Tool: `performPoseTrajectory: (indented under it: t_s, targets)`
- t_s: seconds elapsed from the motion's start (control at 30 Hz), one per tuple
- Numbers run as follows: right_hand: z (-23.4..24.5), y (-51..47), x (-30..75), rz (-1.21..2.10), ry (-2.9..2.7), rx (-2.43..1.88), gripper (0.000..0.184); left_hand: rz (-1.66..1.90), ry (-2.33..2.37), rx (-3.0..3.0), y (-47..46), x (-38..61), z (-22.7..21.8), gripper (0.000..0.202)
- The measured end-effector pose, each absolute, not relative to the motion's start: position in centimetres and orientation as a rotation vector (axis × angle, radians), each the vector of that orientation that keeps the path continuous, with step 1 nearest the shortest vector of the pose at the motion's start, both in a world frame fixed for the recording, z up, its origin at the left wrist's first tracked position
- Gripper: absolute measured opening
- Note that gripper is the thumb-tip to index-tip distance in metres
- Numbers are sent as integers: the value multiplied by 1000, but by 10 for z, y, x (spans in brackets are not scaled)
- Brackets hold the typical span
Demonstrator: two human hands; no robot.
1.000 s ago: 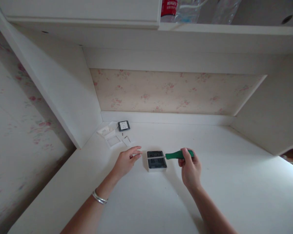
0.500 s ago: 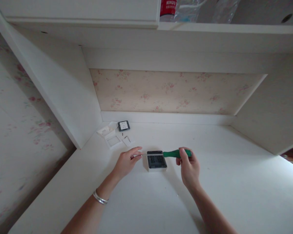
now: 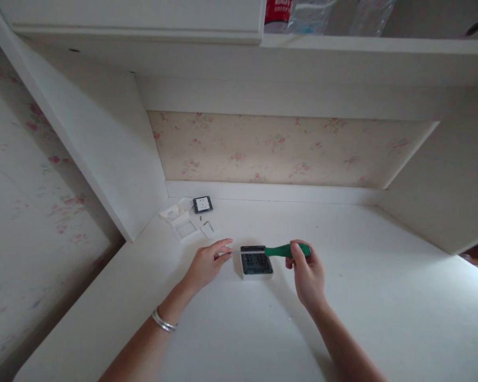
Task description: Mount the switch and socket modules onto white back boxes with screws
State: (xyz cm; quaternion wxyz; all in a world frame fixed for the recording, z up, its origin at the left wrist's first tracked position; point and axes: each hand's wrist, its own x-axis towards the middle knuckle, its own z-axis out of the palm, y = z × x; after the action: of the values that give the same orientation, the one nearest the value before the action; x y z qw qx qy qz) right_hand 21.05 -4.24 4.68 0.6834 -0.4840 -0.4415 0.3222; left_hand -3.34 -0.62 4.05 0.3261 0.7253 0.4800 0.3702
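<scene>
Topping white box (image 3: pixel 257 276), dark insert (image 3: pixel 258 265) below screwdriver (image 3: pixel 282 251)

Two hands: one left hand (image 3: pixel 205 267), one right hand (image 3: pixel 308 276). One green-handled screwdriver (image 3: pixel 281 251). One dark-faced white box (image 3: pixel 257 262), one white-faced socket (image 3: pixel 203 204), one white frame (image 3: pixel 185 229), one small white plate (image 3: pixel 208 229), one tiny peg (image 3: pixel 201 218). One counter (image 3: pixel 362 297). Overhead, one red label (image 3: pixel 278 13) and what look like two clear plastic items (image 3: pixel 308 17), cut off by the picture's edge.

The screwdriver (image 3: pixel 271 251) is green-handled and silver-shafted, the box (image 3: pixel 258 277) white with a black insert (image 3: pixel 257 264), the desk (image 3: pixel 366 307) white, the wallpaper (image 3: pixel 219 139) pink-flowered beige.
</scene>
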Motion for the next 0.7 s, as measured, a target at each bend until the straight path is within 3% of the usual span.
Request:
performPoseTrajectory:
  t_s: [0.7]
  targets:
    - [46,-42,211,699,-1011,-1115,24,967,1256,1902,-5,-34,37,37]
